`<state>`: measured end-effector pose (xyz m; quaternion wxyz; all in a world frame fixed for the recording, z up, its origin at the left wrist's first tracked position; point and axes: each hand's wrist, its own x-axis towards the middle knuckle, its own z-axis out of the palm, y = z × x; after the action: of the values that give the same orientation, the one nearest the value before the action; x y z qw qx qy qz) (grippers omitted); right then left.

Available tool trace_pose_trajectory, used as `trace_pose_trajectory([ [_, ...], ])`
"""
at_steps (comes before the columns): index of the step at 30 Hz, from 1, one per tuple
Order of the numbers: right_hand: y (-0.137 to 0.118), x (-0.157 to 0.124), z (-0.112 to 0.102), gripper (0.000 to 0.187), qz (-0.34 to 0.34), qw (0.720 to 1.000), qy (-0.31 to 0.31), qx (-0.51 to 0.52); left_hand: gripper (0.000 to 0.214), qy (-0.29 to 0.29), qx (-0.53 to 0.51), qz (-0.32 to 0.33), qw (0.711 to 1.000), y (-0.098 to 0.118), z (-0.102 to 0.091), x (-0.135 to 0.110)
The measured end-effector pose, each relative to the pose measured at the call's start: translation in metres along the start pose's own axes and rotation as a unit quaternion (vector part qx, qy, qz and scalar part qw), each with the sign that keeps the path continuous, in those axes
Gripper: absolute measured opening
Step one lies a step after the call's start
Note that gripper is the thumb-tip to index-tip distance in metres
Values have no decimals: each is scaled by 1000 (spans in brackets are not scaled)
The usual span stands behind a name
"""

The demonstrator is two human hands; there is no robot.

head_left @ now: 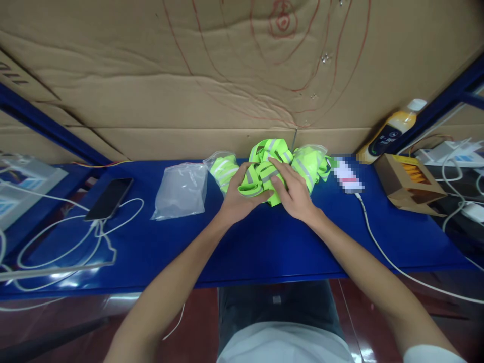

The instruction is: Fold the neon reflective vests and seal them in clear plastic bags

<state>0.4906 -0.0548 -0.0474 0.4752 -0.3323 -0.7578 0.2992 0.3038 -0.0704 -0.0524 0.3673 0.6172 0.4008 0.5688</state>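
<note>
On the blue shelf (264, 242), from the left: coiled white cables (68, 242), a dark phone (109, 198), then an empty clear plastic bag (180, 190) lying flat. Just right of it sits a bagged fluorescent band (224, 170), partly behind the left hand (236, 199). That hand curls around the near left edge of a loose bundle of yellow-green reflective bands (264, 169), thumb on top, fingers underneath, gripping it. The right hand (295, 194) lies flat over the bundle's right side, fingers (278, 169) pressing down on the fabric rather than closed around it. The bundle rests on the shelf between both palms, against the cardboard wall (227, 75). To handle it well, I judge the folds should be kept squeezed tight and the silver stripes aligned, so nothing springs open. Further right are another bagged band (312, 164), a white cable (381, 247), an orange drink bottle (393, 128) and an open cardboard box (410, 186).
</note>
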Motion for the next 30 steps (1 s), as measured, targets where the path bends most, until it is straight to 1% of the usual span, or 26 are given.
trace_pose_trajectory([
  [3, 2, 5, -8, 47, 37, 996, -36, 76, 58, -27, 14, 13, 999, 5, -3, -1],
  [5, 3, 7, -12, 48, 67, 986, -63, 140, 60, -43, 13, 19, 999, 7, -4, -2],
  [8, 5, 5, -10, 60, 114, 960, -90, 240, 60, -57, 14, 30, 998, 3, -6, -2],
  [10, 5, 2, -5, 67, 137, 944, -94, 286, 62, -62, 37, 61, 996, -3, -9, 0],
  [12, 5, -1, 1, 71, 158, 932, -83, 314, 67, -68, 70, 95, 991, -9, -11, 3],
  [13, 5, -2, 4, 71, 170, 927, -76, 327, 68, -77, 72, 100, 989, -12, -12, 4],
  [14, 5, -3, 6, 70, 183, 920, -71, 338, 70, -91, 63, 94, 989, -14, -12, 4],
  [16, 5, -3, 9, 68, 208, 909, -61, 356, 71, -115, 25, 63, 991, -17, -13, 5],
  [17, 6, -3, 10, 66, 218, 906, -53, 360, 71, -116, 8, 49, 992, -18, -13, 4],
  [19, 6, -3, 10, 62, 234, 904, -26, 358, 74, -93, 2, 42, 995, -20, -13, 4],
  [21, 6, -2, 9, 56, 242, 904, 9, 352, 83, -73, 15, 60, 995, -20, -16, 6],
  [22, 5, -1, 8, 53, 246, 903, 26, 351, 89, -74, 22, 75, 994, -20, -19, 8],
  [25, 5, 2, 5, 52, 253, 894, 69, 363, 112, -106, 44, 116, 987, -15, -34, 17],
  [26, 5, 3, 4, 53, 255, 890, 82, 370, 114, -104, 57, 125, 985, -12, -40, 20],
  [27, 5, 5, 3, 53, 256, 885, 97, 376, 110, -85, 82, 127, 985, -9, -48, 23],
  [28, 5, 6, 2, 53, 255, 882, 114, 379, 100, -45, 124, 122, 984, -6, -56, 25],
  [29, 6, 7, 1, 53, 253, 881, 132, 378, 88, 15, 186, 105, 977, -4, -65, 28],
  [30, 7, 8, -1, 53, 251, 880, 149, 374, 77, 87, 269, 72, 957, -2, -74, 29],
])
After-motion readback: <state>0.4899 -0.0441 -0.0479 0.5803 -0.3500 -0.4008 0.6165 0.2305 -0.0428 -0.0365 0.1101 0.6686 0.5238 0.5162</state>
